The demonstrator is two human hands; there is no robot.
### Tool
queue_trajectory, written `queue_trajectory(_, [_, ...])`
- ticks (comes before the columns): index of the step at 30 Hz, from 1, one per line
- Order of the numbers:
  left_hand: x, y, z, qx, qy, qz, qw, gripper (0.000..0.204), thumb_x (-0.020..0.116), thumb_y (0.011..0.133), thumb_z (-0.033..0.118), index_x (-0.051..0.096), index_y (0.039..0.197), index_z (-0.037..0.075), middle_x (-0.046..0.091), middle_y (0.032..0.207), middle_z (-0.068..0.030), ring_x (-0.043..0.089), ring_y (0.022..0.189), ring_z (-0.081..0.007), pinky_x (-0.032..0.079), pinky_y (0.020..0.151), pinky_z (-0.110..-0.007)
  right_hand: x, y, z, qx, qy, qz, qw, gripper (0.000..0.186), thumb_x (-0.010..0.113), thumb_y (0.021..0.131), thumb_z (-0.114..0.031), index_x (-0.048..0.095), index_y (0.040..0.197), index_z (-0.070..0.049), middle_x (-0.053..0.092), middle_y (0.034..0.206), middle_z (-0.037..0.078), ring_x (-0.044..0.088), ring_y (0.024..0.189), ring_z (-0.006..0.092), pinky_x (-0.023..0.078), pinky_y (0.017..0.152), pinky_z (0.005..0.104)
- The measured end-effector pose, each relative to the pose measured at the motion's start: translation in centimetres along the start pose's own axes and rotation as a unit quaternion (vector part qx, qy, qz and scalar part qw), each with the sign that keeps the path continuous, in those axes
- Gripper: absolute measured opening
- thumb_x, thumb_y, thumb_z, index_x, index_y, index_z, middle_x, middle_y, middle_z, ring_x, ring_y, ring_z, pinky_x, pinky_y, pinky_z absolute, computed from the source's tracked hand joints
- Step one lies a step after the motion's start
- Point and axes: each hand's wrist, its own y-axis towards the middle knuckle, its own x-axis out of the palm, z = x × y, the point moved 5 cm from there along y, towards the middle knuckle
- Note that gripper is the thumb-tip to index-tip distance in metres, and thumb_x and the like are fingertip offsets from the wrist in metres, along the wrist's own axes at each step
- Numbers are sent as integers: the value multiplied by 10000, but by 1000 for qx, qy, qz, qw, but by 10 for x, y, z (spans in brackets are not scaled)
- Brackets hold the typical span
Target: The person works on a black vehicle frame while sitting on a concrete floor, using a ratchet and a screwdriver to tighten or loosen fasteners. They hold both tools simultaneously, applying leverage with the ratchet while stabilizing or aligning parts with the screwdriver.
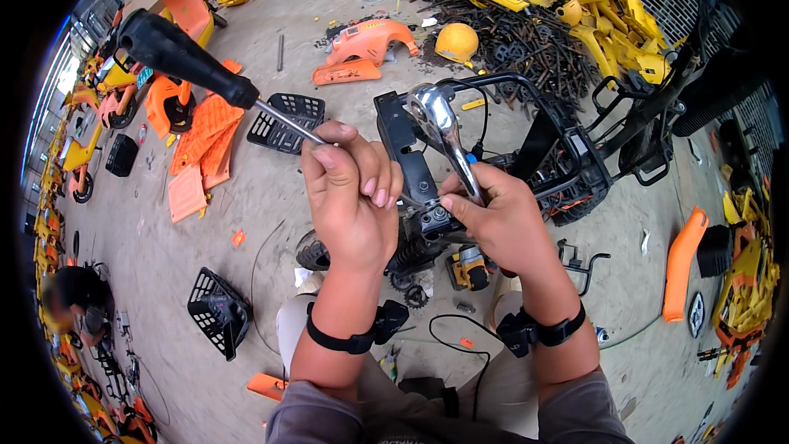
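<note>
My left hand (pixel 352 205) is closed round the shaft of a screwdriver (pixel 187 59), whose thick black handle points up and to the left. Below that hand, a thin metal end comes out toward the frame. A chrome ratchet wrench (pixel 448 133) is gripped in my right hand (pixel 503 222), its round head pointing up and away from me. The right thumb and forefinger come close together beside a bolt (pixel 439 213) on the end of a black metal vehicle frame (pixel 404 144). Whether those fingertips pinch something small, I cannot make out.
A yellow-and-black power tool (pixel 468 267) sits below the frame. Black plastic baskets (pixel 220 312) and orange panels (pixel 362 45) lie on the concrete floor. Yellow panels (pixel 608 16) and dark metal parts (pixel 534 49) are heaped at the back. Another person (pixel 82 296) crouches far left.
</note>
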Motion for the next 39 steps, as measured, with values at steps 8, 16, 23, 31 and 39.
queue_trajectory(8, [2,0,5,17,16,-22,999,239,417,1072,331,510,1129,118,340,668,32,310,549,-65,301,485,-213,0,1,-1,-37,-32,4,999,135,710,863,-49,658,978,0,652,800,64,572,705,132,481,664,294])
queue_trajectory(16, [2,0,1,0,18,-13,1000,225,423,1072,323,506,1120,119,336,673,31,303,549,-63,293,484,-210,2,1,-3,-49,-29,11,998,111,712,860,-27,663,956,1,603,761,23,515,672,96,432,610,266])
queue_trajectory(23, [3,-2,-4,-20,30,-40,999,264,429,1067,350,485,1087,93,328,634,27,285,528,-62,261,491,-230,0,0,-5,-60,-33,21,997,103,725,854,-15,665,936,6,554,728,-24,455,664,56,394,580,237])
queue_trajectory(31, [4,-2,2,22,22,-15,999,257,424,1068,355,495,1098,110,306,636,37,267,529,-59,245,474,-215,1,-1,-4,-35,-36,16,999,110,722,861,-28,667,953,-3,575,753,-22,459,676,59,405,598,241])
queue_trajectory(39, [7,-1,-2,30,13,-34,999,259,406,1074,360,500,1101,120,295,641,44,254,522,-53,236,459,-205,-1,1,1,-65,-32,19,997,144,702,861,-87,659,974,-9,630,730,76,573,643,152,468,610,313])
